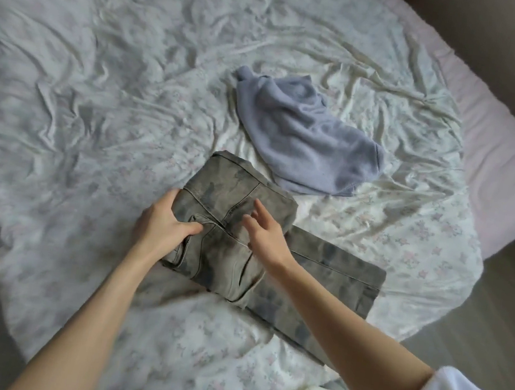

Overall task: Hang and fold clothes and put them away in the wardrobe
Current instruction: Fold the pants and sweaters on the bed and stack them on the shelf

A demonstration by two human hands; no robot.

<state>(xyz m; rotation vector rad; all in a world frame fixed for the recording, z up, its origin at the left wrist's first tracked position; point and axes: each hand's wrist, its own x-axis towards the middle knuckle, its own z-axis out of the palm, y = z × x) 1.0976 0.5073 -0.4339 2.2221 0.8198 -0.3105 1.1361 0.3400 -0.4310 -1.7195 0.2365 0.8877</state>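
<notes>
While left hand (164,222) grips mottled denim jeans (231,211), folded

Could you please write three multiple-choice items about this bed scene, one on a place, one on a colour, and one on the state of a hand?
1. Where does the blue sweater lie relative to the folded jeans?
A. Under them
B. Beyond them on the bed sheet, toward the right
C. On the floor

2. What colour are the jeans?
A. Washed grey-green
B. Bright red
C. White

3. What is the left hand doing?
A. Hanging idle off the bed
B. Holding the sweater
C. Gripping the jeans' left edge

Answers: 1 B, the sweater sits crumpled on the sheet past the jeans. 2 A, the denim looks mottled grey-green. 3 C, its fingers curl round the fold while the right hand hovers open over the jeans.
</notes>
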